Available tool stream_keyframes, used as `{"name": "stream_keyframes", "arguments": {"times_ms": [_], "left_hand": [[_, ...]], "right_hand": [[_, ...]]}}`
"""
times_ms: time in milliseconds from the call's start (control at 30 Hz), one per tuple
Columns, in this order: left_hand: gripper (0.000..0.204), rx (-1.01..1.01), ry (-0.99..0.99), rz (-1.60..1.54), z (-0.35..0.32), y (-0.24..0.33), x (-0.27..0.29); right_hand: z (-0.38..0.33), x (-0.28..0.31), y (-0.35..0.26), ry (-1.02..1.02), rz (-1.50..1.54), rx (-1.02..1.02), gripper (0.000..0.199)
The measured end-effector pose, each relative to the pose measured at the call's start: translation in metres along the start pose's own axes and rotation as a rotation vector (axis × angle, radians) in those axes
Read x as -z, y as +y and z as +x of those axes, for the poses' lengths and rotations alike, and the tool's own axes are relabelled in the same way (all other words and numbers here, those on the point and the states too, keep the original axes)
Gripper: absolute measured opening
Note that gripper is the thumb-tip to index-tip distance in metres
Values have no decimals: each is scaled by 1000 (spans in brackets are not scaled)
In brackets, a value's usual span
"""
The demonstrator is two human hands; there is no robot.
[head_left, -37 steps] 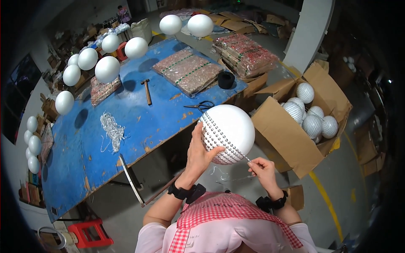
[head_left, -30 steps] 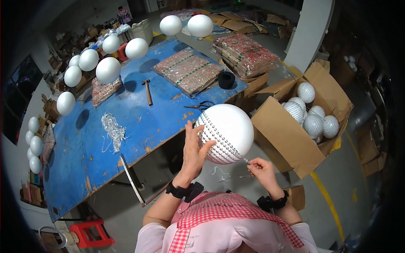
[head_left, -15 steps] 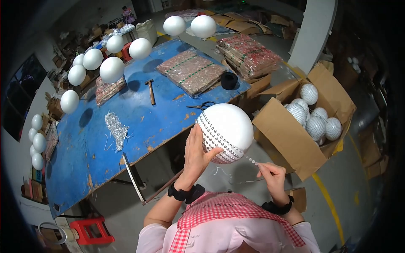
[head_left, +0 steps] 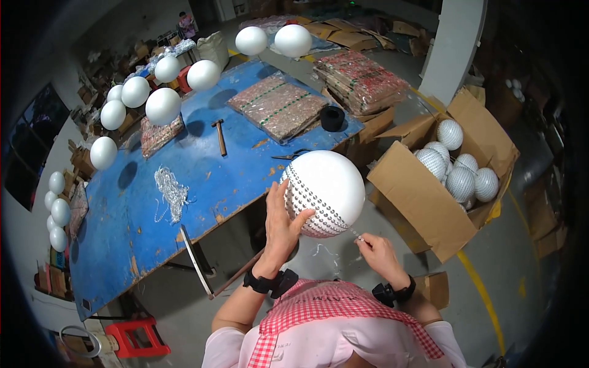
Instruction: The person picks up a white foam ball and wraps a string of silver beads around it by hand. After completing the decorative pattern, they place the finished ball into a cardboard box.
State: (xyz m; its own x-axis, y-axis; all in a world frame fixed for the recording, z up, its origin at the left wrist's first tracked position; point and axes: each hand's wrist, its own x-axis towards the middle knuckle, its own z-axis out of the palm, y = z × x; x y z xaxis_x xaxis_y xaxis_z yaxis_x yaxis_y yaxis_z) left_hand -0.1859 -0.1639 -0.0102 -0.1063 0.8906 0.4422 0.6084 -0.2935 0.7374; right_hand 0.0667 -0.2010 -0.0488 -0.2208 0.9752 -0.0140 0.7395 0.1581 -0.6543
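The left hand (head_left: 283, 222) was spread wide, fingers fanned and pressed flat against the lower left side of a large white foam ball (head_left: 323, 192), cupping it from below. The right hand (head_left: 375, 253) was nearly closed, thumb and fingertips pinched on the end of a thin bead strand (head_left: 354, 233) that ran up to the underside of the ball. The ball hung in the air just off the near right corner of the blue table (head_left: 123, 236), between that table and the open cardboard box (head_left: 423, 202).

Being round, the ball had no long axis; its beaded part (rows of small silvery studs) faced down and toward the person, while the bare white half faced up and away.

The strand was so fine that its course between pinch and ball was hard to follow, and whether it was already fixed to the ball could not be told. The left palm was hidden against the ball. On the table, a hammer (head_left: 219, 136) lay beyond the ball, and a loose heap of bead chain (head_left: 170, 193) lay well to the ball's left.
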Motion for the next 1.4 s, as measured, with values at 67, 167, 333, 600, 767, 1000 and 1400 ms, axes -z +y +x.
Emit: {"name": "stream_keyframes", "arguments": {"times_ms": [67, 167, 333, 600, 767, 1000, 1400], "left_hand": [[79, -53, -40, 12, -1, 0, -3], [76, -83, -82, -50, 0, 1, -2], [83, -169, -61, 152, -1, 11, -3], [77, -161, -15, 44, -3, 21, -7], [68, -167, 23, -1, -6, 20, -16], [66, -171, 43, 127, -7, 22, -24], [65, -89, 28, 4, 0, 16, -24]], "right_hand": [[5, -11, 14, 67, 217, 82, 10], [7, -9, 12, 40, 733, 105, 11], [5, 14, -2, -131, 1054, -45, 11], [13, 8, 20, 28, 721, -153, 15], [8, 35, -12, -155, 1120, -86, 17], [-4, 45, -24, 200, 832, 195, 7], [14, 20, -12, 265, 417, 362, 14]]}}
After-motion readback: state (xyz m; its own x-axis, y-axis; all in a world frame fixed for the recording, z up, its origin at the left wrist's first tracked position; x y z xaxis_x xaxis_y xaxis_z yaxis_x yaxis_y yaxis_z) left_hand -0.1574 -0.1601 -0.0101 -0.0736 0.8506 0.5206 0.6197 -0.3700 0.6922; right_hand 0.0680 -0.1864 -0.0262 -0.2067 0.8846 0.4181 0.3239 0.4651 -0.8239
